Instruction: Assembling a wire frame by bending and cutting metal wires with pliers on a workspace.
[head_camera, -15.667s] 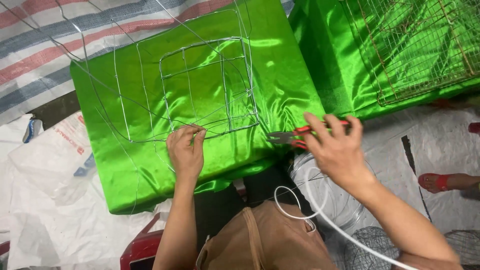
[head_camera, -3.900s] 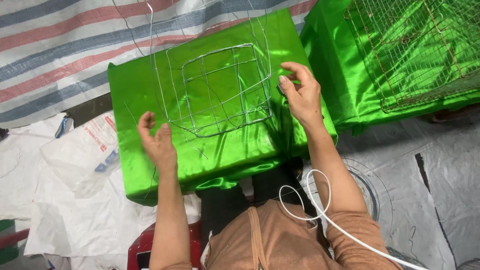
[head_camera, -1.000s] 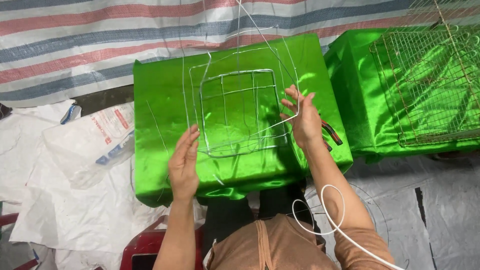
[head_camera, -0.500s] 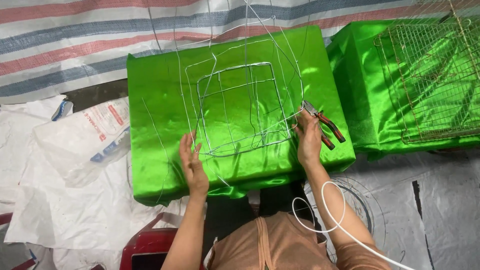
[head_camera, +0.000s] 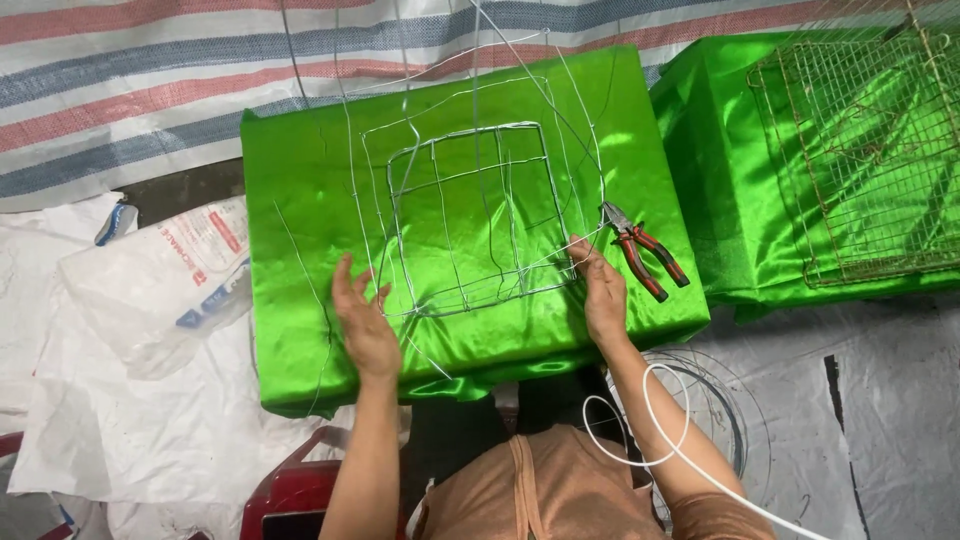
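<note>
At far left, on the white sheeting over the floor, lies a clear plastic bag (head_camera: 165, 285) with red and blue printed panels on it, crumpled and slack, just beside the left edge of the green satin-covered block (head_camera: 300, 330); a small blue and white scrap (head_camera: 115, 220) sits above the bag near the dark gap by the striped tarpaulin (head_camera: 130, 90). On the green block lies a squarish wire frame (head_camera: 470, 220) with crossing wires and long loose ends rising toward the top of the view. Left hand (head_camera: 362, 320) rests palm down on the satin, fingers spread and open, holding nothing, its fingertips at the frame's lower left corner. Right hand (head_camera: 603, 295) lies at the frame's lower right corner, fingers loosely curled; its fingertips seem to pinch a wire there, though the view is too coarse to be sure. Just beside that hand, apart from it, lie red-handled pliers (head_camera: 640, 252) slanted on the satin. Farther right a second green block (head_camera: 720, 200) carries a rusty wire mesh grid (head_camera: 860, 150)
</note>
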